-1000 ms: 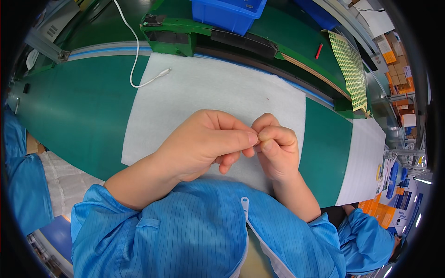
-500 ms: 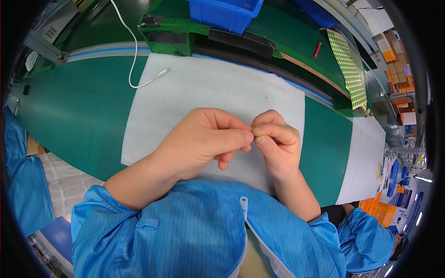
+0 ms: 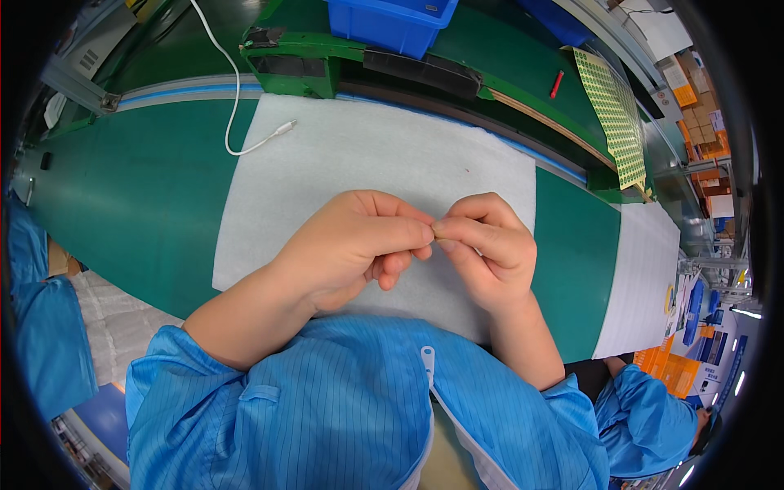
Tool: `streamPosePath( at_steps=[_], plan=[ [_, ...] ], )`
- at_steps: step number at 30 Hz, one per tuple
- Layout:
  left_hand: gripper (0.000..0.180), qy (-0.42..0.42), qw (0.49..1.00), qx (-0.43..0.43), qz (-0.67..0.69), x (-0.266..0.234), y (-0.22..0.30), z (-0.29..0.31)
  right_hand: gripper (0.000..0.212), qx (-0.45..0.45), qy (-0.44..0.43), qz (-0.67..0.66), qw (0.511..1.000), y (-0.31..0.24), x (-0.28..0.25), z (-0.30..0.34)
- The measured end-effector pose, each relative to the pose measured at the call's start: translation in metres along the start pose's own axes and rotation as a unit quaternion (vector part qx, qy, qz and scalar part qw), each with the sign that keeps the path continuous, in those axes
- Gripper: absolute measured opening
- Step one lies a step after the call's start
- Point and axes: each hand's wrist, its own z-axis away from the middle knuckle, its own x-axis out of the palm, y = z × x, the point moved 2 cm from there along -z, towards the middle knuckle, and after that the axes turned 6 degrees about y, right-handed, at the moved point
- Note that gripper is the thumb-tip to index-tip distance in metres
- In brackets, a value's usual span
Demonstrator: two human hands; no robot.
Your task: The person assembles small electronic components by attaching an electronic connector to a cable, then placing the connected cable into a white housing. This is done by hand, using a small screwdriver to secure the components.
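Note:
Over a white foam sheet (image 3: 327, 155), my two hands meet fingertip to fingertip. My left hand (image 3: 359, 241) is closed in a pinch, thumb against index finger, the other fingers curled beneath. Coming in from the other side, my right hand (image 3: 494, 249) pinches at the same spot with thumb and index finger. Whatever lies between the fingertips is too small or too hidden to name. A white cable (image 3: 238, 98) runs down from the upper left, and its plug end rests on the sheet beyond my left hand.
Green mat (image 3: 139, 188) extends under the sheet. Behind it stands a green raised shelf (image 3: 294, 77) with a blue bin (image 3: 392, 28), a red pen-like item (image 3: 557, 84) and a sheet of round stickers (image 3: 608, 114). A person in blue (image 3: 649, 420) is at the right.
Both hands have shifted slightly left, still touching at the fingertips. My right fingers are now stretched a little further toward the left hand.

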Motion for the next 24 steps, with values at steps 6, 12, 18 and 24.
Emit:
streamPosePath(
  at_steps=[6,12,18,24],
  plan=[
    [0.012,0.006,1.0,-0.009,0.024,-0.0016,-0.0038,-0.0029,0.022,-0.042,-0.007,0.064,0.997,-0.0025,0.0016,-0.0021],
    [0.011,0.008,1.0,0.009,0.013,-0.004,-0.0075,-0.006,0.021,-0.038,0.003,0.077,0.996,-0.0038,0.0052,-0.0013],
    [0.012,0.014,1.0,0.027,0.007,-0.0005,-0.0031,-0.0019,0.018,0.017,0.023,-0.003,1.0,0.0012,0.0047,0.0015],
    [0.016,0.008,0.999,0.033,0.002,0.0003,-0.0002,0.0002,0.017,0.022,0.029,-0.014,0.999,0.0025,0.0053,0.0015]
  ],
)
